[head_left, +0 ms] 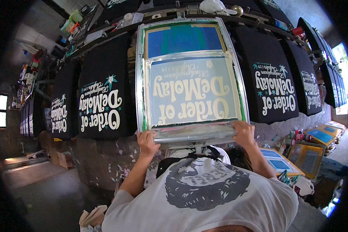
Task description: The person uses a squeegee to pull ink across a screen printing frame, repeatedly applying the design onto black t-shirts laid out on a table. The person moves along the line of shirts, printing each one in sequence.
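Note:
A silk-screen frame (236,62) with metal sides lies in front of me, its mesh (193,71) bearing pale mirrored or upside-down lettering below a blue-green band. At its near left corner, my left hand (147,143) is closed with the fingers curled over the edge. My right hand (244,133) grips the near right corner the same way. Between the two hands runs the silvery near end (195,134) of the frame, streaked with a little pink. Whatever lies under the screen is hidden.
Black shirts (104,89) with white print and blue leaves lie on boards to the left; more black shirts (272,77) lie on the right. Behind them runs a cluttered rail with a white plastic bag (212,5). Other screens (280,162) and a white jug (303,186) stand low at right.

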A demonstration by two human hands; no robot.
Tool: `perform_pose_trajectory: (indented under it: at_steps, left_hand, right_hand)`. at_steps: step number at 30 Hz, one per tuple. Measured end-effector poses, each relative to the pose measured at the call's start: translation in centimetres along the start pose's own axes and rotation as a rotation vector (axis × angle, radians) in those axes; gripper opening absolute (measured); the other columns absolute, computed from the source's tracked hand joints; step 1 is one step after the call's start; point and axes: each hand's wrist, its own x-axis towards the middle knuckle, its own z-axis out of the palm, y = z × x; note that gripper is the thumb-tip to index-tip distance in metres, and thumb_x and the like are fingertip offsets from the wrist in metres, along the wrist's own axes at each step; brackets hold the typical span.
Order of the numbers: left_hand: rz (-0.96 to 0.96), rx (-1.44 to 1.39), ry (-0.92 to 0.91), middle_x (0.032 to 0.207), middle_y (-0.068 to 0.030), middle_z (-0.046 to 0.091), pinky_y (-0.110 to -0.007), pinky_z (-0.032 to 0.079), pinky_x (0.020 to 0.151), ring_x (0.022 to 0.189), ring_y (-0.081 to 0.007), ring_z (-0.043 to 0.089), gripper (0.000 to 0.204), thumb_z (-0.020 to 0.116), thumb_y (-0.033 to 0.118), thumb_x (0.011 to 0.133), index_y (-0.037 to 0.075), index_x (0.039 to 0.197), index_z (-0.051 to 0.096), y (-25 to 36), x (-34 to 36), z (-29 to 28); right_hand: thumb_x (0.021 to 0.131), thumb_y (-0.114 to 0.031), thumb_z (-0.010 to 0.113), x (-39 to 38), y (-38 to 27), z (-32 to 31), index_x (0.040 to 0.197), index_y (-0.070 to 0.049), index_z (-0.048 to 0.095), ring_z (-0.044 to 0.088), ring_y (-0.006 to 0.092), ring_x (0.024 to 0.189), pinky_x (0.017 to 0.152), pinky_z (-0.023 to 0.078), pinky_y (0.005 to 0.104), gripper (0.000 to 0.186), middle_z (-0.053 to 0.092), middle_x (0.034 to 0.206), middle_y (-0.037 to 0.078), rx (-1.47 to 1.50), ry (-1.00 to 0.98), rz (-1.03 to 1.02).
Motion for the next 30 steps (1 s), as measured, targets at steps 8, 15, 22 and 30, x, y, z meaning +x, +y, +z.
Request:
perform_pose_trajectory:
  at_steps: [8, 15, 22, 30]
  left_hand:
    - [-0.016, 0.069, -0.019, 0.097, -0.0064, 0.067, -0.044, 0.044, 0.084, 0.093, -0.0287, 0.066, 0.031, 0.073, 0.001, 0.062, 0.009, 0.09, 0.064, 1.7, -4.9, -0.8]
    - [0.003, 0.107, -0.054, 0.085, -0.0054, 0.064, -0.042, 0.042, 0.078, 0.084, -0.0271, 0.063, 0.031, 0.069, -0.003, 0.057, 0.008, 0.085, 0.065, 1.2, 0.8, -1.9]
    - [0.027, 0.072, 0.0, 0.093, -0.0071, 0.066, -0.041, 0.043, 0.08, 0.089, -0.0288, 0.064, 0.037, 0.068, -0.004, 0.056, 0.007, 0.091, 0.066, 2.7, -2.6, -1.5]
    - [-0.077, -0.058, -0.081, 0.118, -0.0175, 0.062, -0.047, 0.048, 0.096, 0.111, -0.0389, 0.061, 0.051, 0.066, -0.006, 0.067, 0.002, 0.117, 0.06, 0.5, -5.6, -4.5]
  right_hand:
    - [0.055, -0.002, 0.072, -3.3, -2.3, 0.7, 0.095, -0.004, 0.068, 0.069, 0.0309, 0.1, 0.085, 0.058, 0.0422, 0.04, 0.07, 0.106, 0.011, -0.027, 0.116, -0.097]
    - [0.061, -0.004, 0.071, 0.2, -1.1, -2.6, 0.097, -0.006, 0.07, 0.071, 0.0308, 0.093, 0.079, 0.058, 0.0434, 0.036, 0.072, 0.101, 0.01, 0.006, -0.068, -0.017]
    - [0.059, -0.002, 0.071, -2.9, -1.8, -1.4, 0.099, -0.005, 0.069, 0.07, 0.0298, 0.102, 0.085, 0.057, 0.0427, 0.039, 0.072, 0.105, 0.011, -0.045, 0.091, -0.108]
    - [0.06, -0.001, 0.069, -4.1, -2.0, -4.3, 0.118, 0.001, 0.067, 0.062, 0.0376, 0.12, 0.104, 0.05, 0.0428, 0.058, 0.068, 0.123, 0.021, 0.171, -0.054, -0.066]
